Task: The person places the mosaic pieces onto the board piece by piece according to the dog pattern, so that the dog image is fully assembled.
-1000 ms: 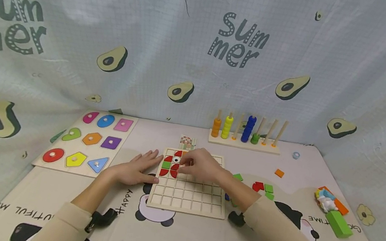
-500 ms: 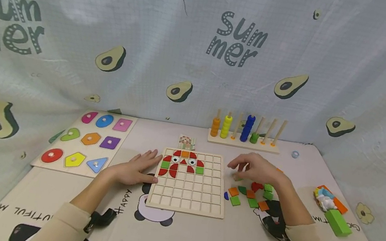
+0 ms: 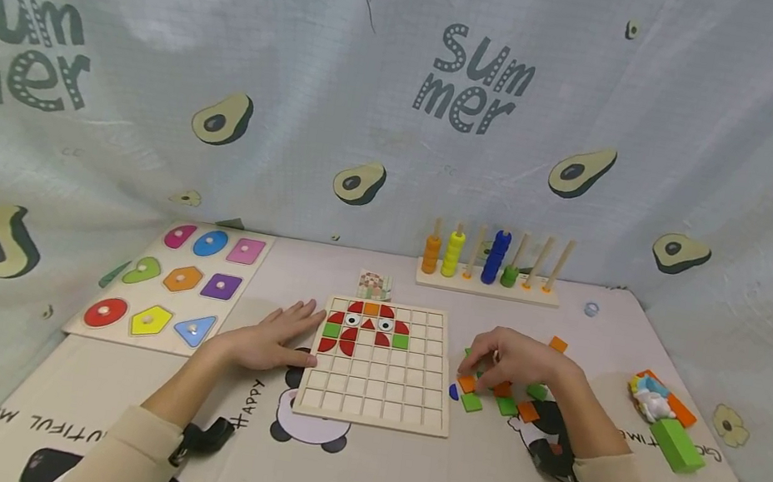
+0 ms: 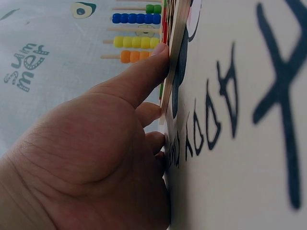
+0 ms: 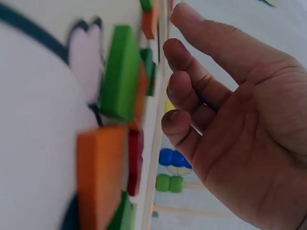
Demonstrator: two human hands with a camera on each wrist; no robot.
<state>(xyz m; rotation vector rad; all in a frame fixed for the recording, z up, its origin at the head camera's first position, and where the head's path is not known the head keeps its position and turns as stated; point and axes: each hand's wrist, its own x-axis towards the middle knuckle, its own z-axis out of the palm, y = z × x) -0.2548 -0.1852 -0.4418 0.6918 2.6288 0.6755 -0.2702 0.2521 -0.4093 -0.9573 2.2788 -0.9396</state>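
A wooden grid board lies mid-table, with red, green and orange pieces and two eye tiles set in its upper-left cells. My left hand lies flat beside it, its thumb touching the left edge. Right of the board, my right hand hovers low over loose pieces, fingers loosely bent. The right wrist view shows a gap between thumb and fingers and nothing held. Near that hand lie a green square, an orange square and a blue piece; a red piece shows in the right wrist view.
A small pattern card lies behind the board. Farther back stands a peg bead stacker. A knobbed shape puzzle is at the left. A green block and a small toy figure sit at the far right.
My right hand has left the board and moved right, then lowered toward the loose pieces. The pieces it covered on the board now show. My left hand stays where it was.
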